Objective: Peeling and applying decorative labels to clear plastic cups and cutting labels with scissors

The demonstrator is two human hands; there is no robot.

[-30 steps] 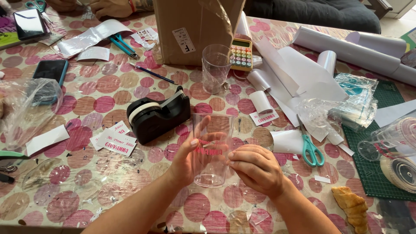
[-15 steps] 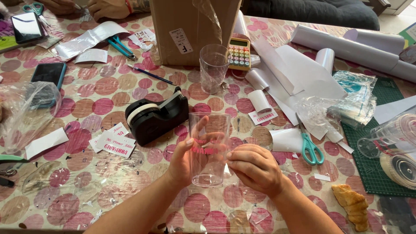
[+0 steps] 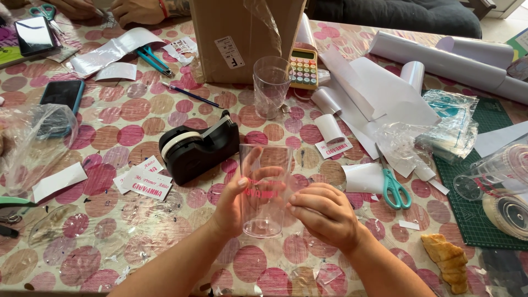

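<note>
I hold a clear plastic cup [image 3: 265, 165] upright over the table, in front of me. My left hand [image 3: 237, 201] grips its left side, thumb on the front wall. My right hand [image 3: 322, 214] has its fingers curled against the cup's right side. A pink lettered sticker [image 3: 259, 191] lies on the cup between my two thumbs. A second clear cup [image 3: 270, 87] stands farther back, next to a brown cardboard box [image 3: 245, 33]. A black tape dispenser [image 3: 197, 146] sits just left of the held cup.
The table has a pink dotted cover [image 3: 115, 126]. Teal scissors [image 3: 391, 184] lie to the right, with white paper rolls [image 3: 440, 55] and a green cutting mat [image 3: 484, 181] beyond. Sticker sheets [image 3: 146, 181], a phone [image 3: 60, 96], a calculator [image 3: 303, 67] and another person's hands [image 3: 137, 10] are farther off.
The cup has risen slightly and stands more upright between my hands. My right fingers have shifted along its side near the pink sticker.
</note>
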